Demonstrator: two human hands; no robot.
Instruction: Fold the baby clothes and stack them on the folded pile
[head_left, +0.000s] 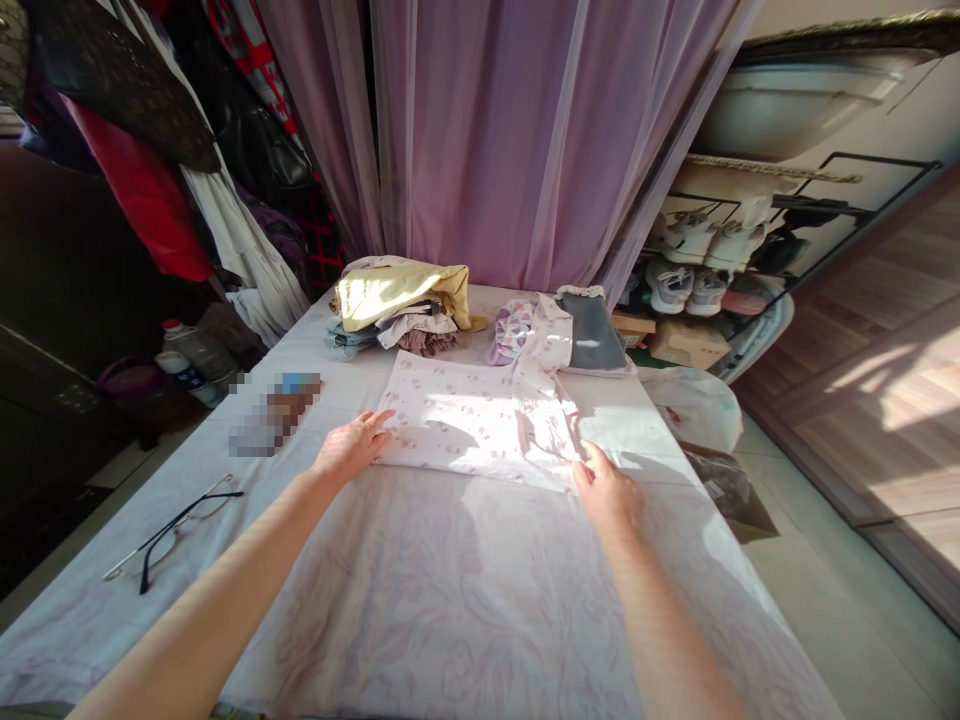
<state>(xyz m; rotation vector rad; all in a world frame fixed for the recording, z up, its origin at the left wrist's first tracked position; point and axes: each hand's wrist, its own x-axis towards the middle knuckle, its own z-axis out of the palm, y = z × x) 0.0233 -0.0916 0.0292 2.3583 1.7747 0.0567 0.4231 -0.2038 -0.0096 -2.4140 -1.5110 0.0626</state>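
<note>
A small white garment with a pink print [450,410] lies spread on the cloth-covered table, with a sleeve and ruffled part toward its right end. My left hand [352,445] rests at its left edge, fingers apart on the fabric. At its near right corner, my right hand [606,485] pinches the edge between thumb and fingers. Behind it on the left is a pile of clothes [401,305] topped by a yellow piece. A dark grey folded garment [595,330] lies at the back right, beside a purple patterned piece [514,332].
Eyeglasses [176,525] and a blurred-out object [277,412] lie on the left of the table [450,600]. A purple curtain [480,140] hangs behind. Shoes [686,285] stand on a rack at right; bottles [199,355] are on the floor at left.
</note>
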